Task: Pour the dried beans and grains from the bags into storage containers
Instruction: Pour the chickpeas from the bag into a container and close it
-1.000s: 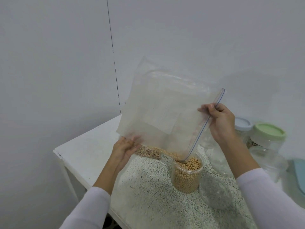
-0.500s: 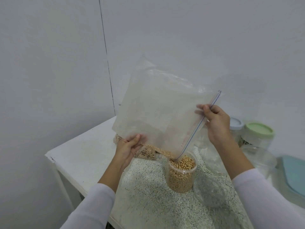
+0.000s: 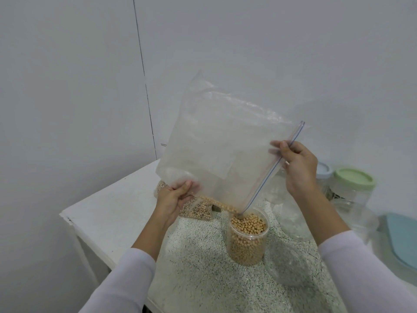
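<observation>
Clear plastic zip bag, nearly emptied, is held tilted above the table, its lower corner dipped into a round container filled with tan beans. Its bottom edge is pinched by the left hand (fingers curled, forearm raised), while the zip strip is gripped by the right hand, held higher.
</observation>
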The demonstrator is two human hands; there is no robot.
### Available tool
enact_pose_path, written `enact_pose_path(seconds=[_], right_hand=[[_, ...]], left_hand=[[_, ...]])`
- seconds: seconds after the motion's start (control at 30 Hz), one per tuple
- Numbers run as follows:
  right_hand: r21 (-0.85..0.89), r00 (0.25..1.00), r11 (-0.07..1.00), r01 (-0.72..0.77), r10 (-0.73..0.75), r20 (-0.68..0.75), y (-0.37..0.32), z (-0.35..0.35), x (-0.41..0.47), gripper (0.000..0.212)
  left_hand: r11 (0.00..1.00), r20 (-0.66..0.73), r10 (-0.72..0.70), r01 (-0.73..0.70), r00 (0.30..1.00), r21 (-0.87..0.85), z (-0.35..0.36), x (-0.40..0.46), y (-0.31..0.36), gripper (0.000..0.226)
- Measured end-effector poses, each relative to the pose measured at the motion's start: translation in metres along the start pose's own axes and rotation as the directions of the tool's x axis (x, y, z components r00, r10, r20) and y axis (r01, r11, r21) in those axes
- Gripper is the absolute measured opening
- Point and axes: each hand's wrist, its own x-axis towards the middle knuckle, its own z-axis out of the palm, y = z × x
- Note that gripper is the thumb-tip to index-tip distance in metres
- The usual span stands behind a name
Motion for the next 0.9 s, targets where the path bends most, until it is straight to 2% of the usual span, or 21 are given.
enact_pose_path(seconds=[0.33, 0.43, 0.7, 0.9], right_hand=[[0.006, 0.999, 1.000, 0.019, -0.019, -0.031, -0.005, -0.002, 0.002, 0.013], [-0.026, 1.000, 1.000, 0.008, -0.008, 0.007, -0.006, 0.000, 0.001, 0.013], [-0.001, 0.996, 1.000, -0.002, 0.002, -0.092, -0.005, -0.006, 0.005, 0.015], [-0.002, 0.995, 1.000, -0.005, 0.005, -0.104, -0.004, -0.007, 0.003, 0.014]], left_hand=[[0.997, 0.023, 0.033, -0.034, 0.999, 0.062, 0.004, 0.000, 0.011, 0.012], [0.996, 0.021, 0.049, -0.051, 0.999, 0.068, 0.007, 0.000, 0.015, 0.017], [0.993, 0.062, 0.058, -0.063, 0.996, 0.098, 0.008, 0.000, 0.020, 0.010], [0.988, 0.063, 0.062, -0.070, 0.996, 0.139, 0.011, -0.001, 0.020, 0.010]])
